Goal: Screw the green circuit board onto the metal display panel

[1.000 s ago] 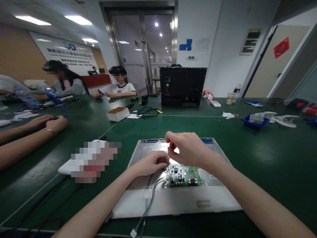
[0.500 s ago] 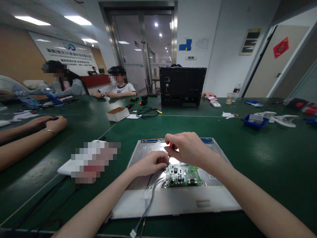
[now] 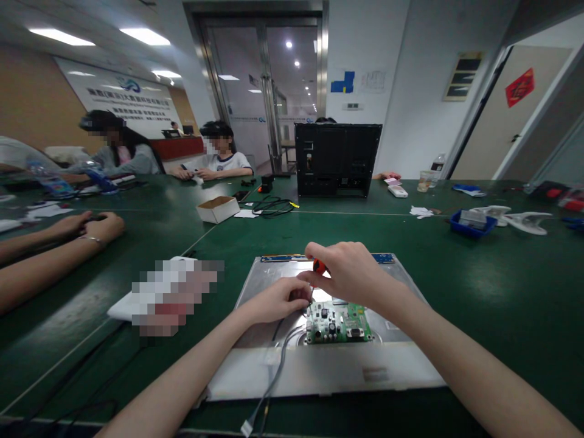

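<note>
A screwdriver with a red and black handle stands roughly upright, and my right hand is closed around it. Its shaft points down at the upper left corner of a green circuit board. My left hand is pinched beside the shaft at that corner; what its fingertips hold is hidden. The board lies on the silvery back of a flat display panel, with a blue strip board along the far edge. A grey cable runs from the board's left side toward me, ending in a white connector.
Left of the panel lies a white pixelated item with dark cables. A co-worker's hands rest farther left. Beyond are a white box, a coiled black cable and a black monitor casing. A blue tray stands right.
My right hand and the screwdriver handle have turned very slightly, with the fingers closer to the left hand. My left hand keeps its place.
</note>
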Motion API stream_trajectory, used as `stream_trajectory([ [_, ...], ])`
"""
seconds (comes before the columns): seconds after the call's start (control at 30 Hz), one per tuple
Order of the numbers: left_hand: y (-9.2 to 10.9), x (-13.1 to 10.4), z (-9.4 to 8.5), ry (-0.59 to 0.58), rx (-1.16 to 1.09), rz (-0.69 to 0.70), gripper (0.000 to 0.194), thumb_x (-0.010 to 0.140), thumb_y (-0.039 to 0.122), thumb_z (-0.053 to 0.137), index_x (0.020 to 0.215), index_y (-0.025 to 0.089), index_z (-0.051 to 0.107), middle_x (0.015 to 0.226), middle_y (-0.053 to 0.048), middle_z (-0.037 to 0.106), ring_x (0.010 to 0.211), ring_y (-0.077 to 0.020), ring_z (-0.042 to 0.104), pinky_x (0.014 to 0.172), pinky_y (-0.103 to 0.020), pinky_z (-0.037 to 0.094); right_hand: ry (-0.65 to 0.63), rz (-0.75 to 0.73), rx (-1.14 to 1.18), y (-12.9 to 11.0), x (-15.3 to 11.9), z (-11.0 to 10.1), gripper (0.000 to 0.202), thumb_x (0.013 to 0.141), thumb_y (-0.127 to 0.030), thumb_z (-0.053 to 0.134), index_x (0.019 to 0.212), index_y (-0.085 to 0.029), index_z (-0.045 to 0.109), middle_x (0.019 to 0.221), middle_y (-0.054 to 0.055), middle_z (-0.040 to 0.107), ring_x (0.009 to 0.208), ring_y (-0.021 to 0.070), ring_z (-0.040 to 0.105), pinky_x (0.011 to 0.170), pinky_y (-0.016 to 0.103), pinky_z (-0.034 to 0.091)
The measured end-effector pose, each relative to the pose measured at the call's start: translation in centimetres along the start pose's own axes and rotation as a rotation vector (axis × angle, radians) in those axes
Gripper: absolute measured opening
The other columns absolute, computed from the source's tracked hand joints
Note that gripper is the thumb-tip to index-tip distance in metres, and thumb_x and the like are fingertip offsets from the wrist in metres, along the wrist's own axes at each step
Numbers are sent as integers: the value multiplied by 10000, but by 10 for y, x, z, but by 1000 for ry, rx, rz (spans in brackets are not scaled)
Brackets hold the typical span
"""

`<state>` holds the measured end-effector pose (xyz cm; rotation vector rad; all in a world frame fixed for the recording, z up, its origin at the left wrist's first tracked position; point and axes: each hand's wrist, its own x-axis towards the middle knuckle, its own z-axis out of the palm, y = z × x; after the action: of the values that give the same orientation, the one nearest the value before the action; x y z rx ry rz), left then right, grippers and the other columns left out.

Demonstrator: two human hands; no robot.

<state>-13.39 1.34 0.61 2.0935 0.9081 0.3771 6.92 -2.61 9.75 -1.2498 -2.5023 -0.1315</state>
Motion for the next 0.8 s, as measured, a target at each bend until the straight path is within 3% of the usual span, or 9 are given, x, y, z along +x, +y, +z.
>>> stream_trajectory([
  [0.13,0,0,0,20,28,3,83,839,218,601,900,178,642,840,-12,653,747,-183,584,685,-283,472,-7,7,-11,0,1,1,187,977,-384,528,1015,-222,613,793,21,739,631,149,587,548,280,173],
  [0.33,-2,0,2,47,55,11,76,817,216,601,875,175,629,814,-10,638,750,-187,570,679,-281,460,22,-26,69,-2,-2,-1,184,846,-235,556,1027,-202,572,836,13,722,630,129,544,539,270,201],
  [0.47,0,0,2,38,25,9,69,816,214,599,869,177,623,814,-7,641,740,-184,576,671,-280,463,28,-48,62,-1,-2,-2,121,891,-279,561,988,-208,567,815,5,704,638,131,540,544,265,210],
  [0.6,0,0,2,20,10,-15,96,845,221,588,914,182,643,823,-12,656,747,-185,587,662,-274,472,20,-21,4,0,0,-1,200,972,-410,542,983,-218,594,789,19,724,630,146,557,542,276,183],
  [0.8,-3,0,2,36,43,-3,84,825,237,606,882,176,620,790,-6,623,729,-184,562,658,-272,449,2,14,31,-3,0,-2,130,885,-239,566,1011,-209,579,834,18,730,639,137,558,550,266,197],
])
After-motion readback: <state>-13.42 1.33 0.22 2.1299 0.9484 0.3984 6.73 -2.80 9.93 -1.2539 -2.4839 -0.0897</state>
